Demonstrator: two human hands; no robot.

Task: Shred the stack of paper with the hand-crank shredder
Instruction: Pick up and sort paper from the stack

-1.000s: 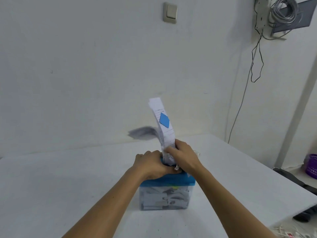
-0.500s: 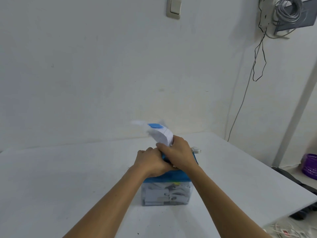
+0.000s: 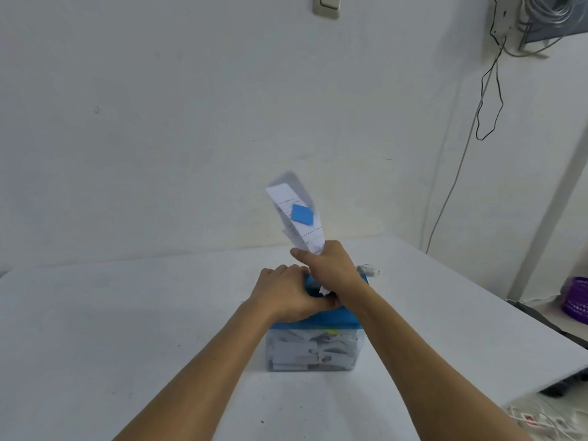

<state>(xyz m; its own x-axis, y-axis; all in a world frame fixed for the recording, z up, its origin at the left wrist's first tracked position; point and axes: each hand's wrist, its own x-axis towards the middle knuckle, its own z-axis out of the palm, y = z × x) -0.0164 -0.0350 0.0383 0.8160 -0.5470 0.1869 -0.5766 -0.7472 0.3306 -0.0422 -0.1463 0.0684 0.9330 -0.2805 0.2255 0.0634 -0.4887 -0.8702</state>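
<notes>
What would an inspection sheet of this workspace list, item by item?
Surface: white table, with the shredder standing on it.
Job's things: shredder with a blue top, its clear bin holding shreds; paper stack sticking up above it.
Clutter: nothing seen.
Hands: left hand grips the shredder's top; right hand grips the paper stack.
Cables: coiled cables on the wall; power strip on the floor.
Surroundings: light switch; purple basket.
</notes>
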